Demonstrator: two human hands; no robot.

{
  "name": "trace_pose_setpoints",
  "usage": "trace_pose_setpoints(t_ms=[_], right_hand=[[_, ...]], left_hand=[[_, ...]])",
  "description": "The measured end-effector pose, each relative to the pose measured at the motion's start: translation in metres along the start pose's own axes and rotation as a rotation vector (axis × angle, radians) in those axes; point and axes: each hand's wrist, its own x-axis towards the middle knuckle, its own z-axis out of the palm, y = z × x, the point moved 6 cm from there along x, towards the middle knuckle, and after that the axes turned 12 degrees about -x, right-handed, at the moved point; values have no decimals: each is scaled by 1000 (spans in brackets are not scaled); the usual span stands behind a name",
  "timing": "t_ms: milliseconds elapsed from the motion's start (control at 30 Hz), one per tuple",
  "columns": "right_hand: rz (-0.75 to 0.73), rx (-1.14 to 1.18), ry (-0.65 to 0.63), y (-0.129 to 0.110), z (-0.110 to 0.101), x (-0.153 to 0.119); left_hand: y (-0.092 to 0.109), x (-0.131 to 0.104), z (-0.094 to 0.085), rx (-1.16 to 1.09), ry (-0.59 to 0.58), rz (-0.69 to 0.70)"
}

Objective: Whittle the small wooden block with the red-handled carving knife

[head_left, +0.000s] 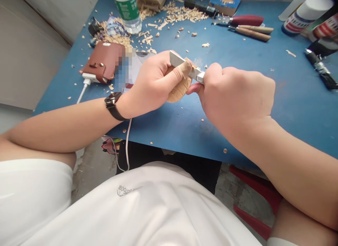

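A rounded piece of wood [178, 92] is held over the table [298, 115], pinched between the thumb and curled fingers of the left hand [155, 75]. Across the wood's far part a knife blade [176, 58] is laid, its long axis slanted from the wood's far left towards its right, where the tool is clenched in the folded fingers of the right hand [237, 87]. The wood is thus placed left of those fingers. Beyond the wood, shavings [182, 14] are scattered.
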Motion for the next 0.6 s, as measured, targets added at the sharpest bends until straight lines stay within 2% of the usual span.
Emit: trace_pose_setpoints(t_ms=[100, 167, 233, 267, 300, 367, 467, 600], right_hand=[[127, -71, -53, 7, 2, 0], [104, -101, -68, 7, 2, 3], [50, -124, -115, 7, 4, 5], [19, -135, -137, 6, 5, 6], [-13, -144, -151, 6, 5, 7], [-72, -147, -141, 6, 5, 7], [-125, -131, -102, 5, 4, 6], [-84, -208, -81, 9, 1, 4]], left_hand=[[-22, 3, 4, 15, 64, -110], [-30, 2, 3, -1, 83, -150], [-24, -1, 3, -90, 14, -154], [-15, -3, 4, -146, -44, -146], [-5, -6, 9, -201, -161, -170], [24, -9, 16, -175, -262, -121], [59, -3, 27, -41, -138, -191], [94, 10, 47, -1, -47, -156]])
